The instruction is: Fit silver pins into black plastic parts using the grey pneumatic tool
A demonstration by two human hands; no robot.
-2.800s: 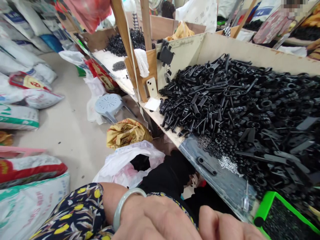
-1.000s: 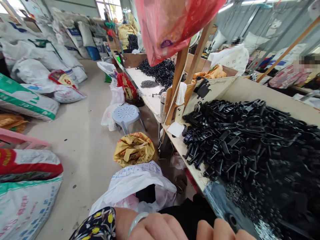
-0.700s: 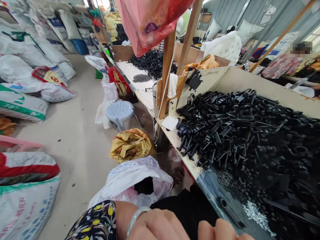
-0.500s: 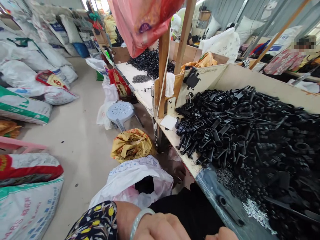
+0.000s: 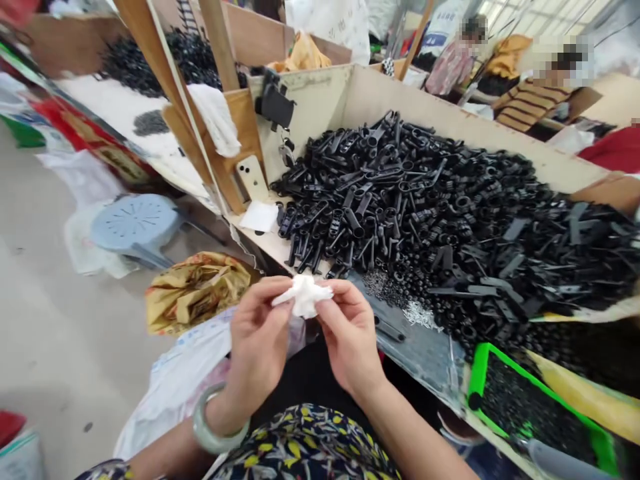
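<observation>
A crumpled white tissue (image 5: 304, 297) is pinched between my two hands, just in front of the bench edge. My left hand (image 5: 263, 333), with a pale bangle on its wrist, grips the tissue's left end. The other end is between the thumb and fingers of my right hand (image 5: 350, 333). Beyond them, a large heap of black plastic parts (image 5: 400, 193) fills the walled bench. Small silvery pins (image 5: 420, 315) and a single black part (image 5: 390, 329) lie near the front edge.
A phone (image 5: 251, 179) leans on a wooden post beside a white square pad (image 5: 259, 217). A green-rimmed tray (image 5: 480, 373) stands at the right. On the left are a blue-grey stool (image 5: 135, 223) and a yellow sack (image 5: 195, 293). People sit in the background.
The view has swung to the right. Both hands have risen from the bottom edge into full view, and the white tissue now shows between them.
</observation>
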